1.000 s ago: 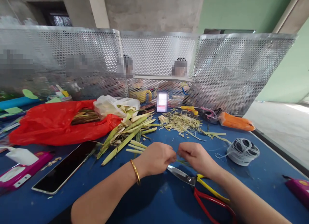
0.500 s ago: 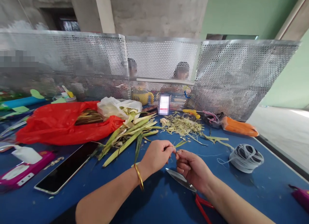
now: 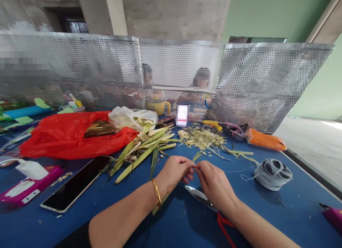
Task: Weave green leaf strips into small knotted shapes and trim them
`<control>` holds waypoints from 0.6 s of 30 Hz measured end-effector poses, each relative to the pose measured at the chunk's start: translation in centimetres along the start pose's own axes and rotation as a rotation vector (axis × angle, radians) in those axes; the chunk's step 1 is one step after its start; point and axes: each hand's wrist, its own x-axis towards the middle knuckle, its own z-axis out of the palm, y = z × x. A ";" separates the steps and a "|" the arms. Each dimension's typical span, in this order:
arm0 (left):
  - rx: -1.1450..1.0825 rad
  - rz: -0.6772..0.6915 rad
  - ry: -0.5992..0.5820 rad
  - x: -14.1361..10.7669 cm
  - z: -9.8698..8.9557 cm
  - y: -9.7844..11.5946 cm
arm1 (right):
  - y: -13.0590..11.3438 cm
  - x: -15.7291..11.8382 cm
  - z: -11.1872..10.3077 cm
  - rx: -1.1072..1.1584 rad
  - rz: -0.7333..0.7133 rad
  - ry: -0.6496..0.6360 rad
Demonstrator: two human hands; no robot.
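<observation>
While left hand [image 3: 175, 171] pinches green strip [image 3: 197, 156], red bag [image 3: 60, 134] holds brown leaves [image 3: 97, 129].

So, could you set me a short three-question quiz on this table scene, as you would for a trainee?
1. True or false: the gold bracelet is on the left arm.
2. Which thing does the right hand partly hide from the camera? A) the orange packet; B) the scissors; C) the red plastic bag.
3. Fill in the colour: the leaf strip poking out just past the left hand is ____.

Key: 1. True. 2. B. 3. Green.
</observation>
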 end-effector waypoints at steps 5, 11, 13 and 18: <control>-0.377 -0.181 -0.038 0.0 -0.1 0.2 | -0.2 0.0 0.1 0.224 0.092 0.033; -0.483 -0.226 -0.062 0.5 -0.1 -0.7 | -0.2 0.0 0.6 0.215 0.165 0.084; -0.512 -0.243 -0.042 0.5 0.0 -0.9 | -0.1 0.0 0.9 0.250 0.210 0.084; -0.555 -0.272 -0.023 0.1 0.5 -0.7 | 0.3 0.3 1.5 0.374 0.386 0.083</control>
